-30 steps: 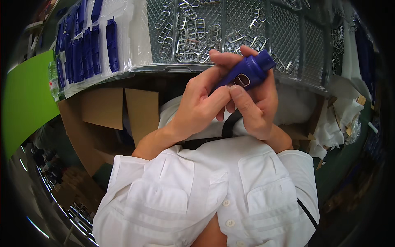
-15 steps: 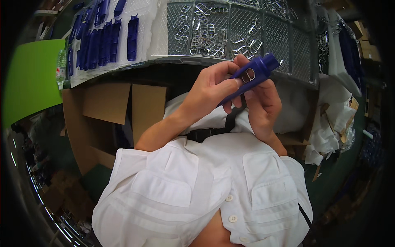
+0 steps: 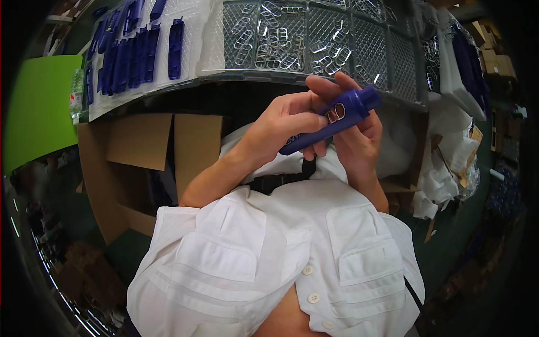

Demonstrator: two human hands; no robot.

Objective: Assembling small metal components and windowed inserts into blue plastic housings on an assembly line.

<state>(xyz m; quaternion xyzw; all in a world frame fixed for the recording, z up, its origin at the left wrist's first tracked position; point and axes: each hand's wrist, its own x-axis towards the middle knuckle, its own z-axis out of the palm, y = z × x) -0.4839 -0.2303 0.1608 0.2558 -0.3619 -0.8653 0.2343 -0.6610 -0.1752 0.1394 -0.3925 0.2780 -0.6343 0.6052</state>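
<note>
A dark blue, tube-like plastic casing (image 3: 351, 112) with a narrower neck at one end is held between my hands, tilted so the neck points up and to the right. An oval metal frame (image 3: 336, 113) sits against the casing's side. My left hand (image 3: 286, 122) grips the lower part, its thumb lying along the top beside the frame. From below and behind, my right hand (image 3: 361, 140) holds the casing near the neck; the casing partly hides its fingers. Fingertips show beyond the casing's far side.
Ahead stands a compartmented tray (image 3: 331, 42) with many loose metal frames. Blue half-shell parts (image 3: 129, 59) lie on a white sheet at left, near a clear bottle (image 3: 77, 92) and green board (image 3: 42, 109). Cardboard boxes (image 3: 137, 143) stand below; white wrapping (image 3: 441, 174) is at right.
The casing has dropped slightly and shows more of its lower end. The fingertips beyond its far side stand out farther. The whole view has shifted a little.
</note>
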